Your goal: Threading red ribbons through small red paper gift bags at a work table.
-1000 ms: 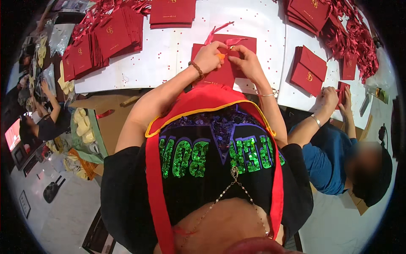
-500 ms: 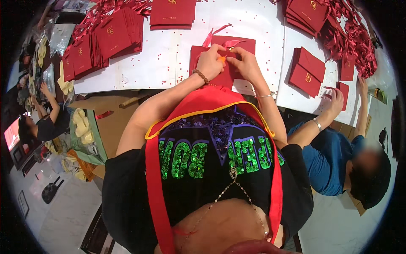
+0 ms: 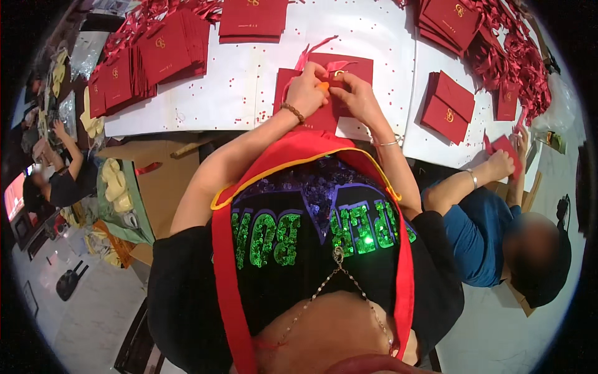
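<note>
Flat red paper bags (image 3: 324, 119) lie on the white table in front of me, partly under my hands. A red ribbon (image 3: 321, 45) rises in loose ends above them. My left hand (image 3: 305, 92), with a beaded bracelet at its wrist, is closed in a pinch at the ribbon. A small orange piece (image 3: 322, 86) shows at its thumb; whether it is worn or held I cannot tell. Close beside it, my right hand (image 3: 356, 98) pinches at the same ribbon, over the upper bag. The fingers hide the spot where the ribbon meets the bag.
Stacks of red bags stand at far left (image 3: 165, 50), far middle (image 3: 252, 22) and far right (image 3: 450, 25). A smaller pile (image 3: 448, 107) lies right, near heaped red ribbons (image 3: 507, 62). A co-worker (image 3: 476, 230) at right handles a red bag. Red specks dot the table.
My hands stay over the same bag, with small finger shifts and the right fingers drawn slightly closer to the left. The co-worker at right has lifted a small red bag off the table.
</note>
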`<state>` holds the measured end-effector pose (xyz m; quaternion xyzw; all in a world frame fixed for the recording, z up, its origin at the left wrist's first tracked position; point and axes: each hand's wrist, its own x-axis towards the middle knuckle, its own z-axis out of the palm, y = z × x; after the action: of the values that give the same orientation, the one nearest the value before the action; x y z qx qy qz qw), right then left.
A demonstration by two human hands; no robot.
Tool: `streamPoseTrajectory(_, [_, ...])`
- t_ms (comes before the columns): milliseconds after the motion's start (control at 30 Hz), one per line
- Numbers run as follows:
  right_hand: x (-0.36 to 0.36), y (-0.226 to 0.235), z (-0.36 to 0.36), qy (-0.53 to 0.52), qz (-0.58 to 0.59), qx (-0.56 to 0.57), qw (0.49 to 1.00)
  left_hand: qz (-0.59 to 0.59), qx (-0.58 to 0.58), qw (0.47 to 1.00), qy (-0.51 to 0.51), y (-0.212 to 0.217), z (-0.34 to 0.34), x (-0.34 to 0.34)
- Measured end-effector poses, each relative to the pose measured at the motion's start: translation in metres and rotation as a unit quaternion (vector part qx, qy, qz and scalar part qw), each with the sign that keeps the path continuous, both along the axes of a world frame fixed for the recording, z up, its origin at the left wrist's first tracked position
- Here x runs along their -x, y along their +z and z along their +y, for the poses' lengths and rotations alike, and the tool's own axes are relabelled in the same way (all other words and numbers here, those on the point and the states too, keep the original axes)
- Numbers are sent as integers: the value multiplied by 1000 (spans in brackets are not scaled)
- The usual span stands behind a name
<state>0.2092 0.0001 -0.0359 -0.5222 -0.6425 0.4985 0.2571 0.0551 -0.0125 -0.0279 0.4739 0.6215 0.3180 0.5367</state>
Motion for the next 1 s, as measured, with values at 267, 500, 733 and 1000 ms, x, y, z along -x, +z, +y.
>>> streamPoseTrajectory(267, [12,14,-9,16,-22,-73,997,242,-64,904,-347,12,62,44])
streamPoseTrajectory(500, [11,18,-9,-1,-32,-77,997,116,103,836,-526,22,105,30])
streamPoseTrajectory(733, [10,16,-10,-16,-49,-127,991,200,-22,942,-269,14,93,20])
streamPoseTrajectory(1000, [12,18,-11,-15,-45,-110,993,271,-11,938,-217,-2,109,78])
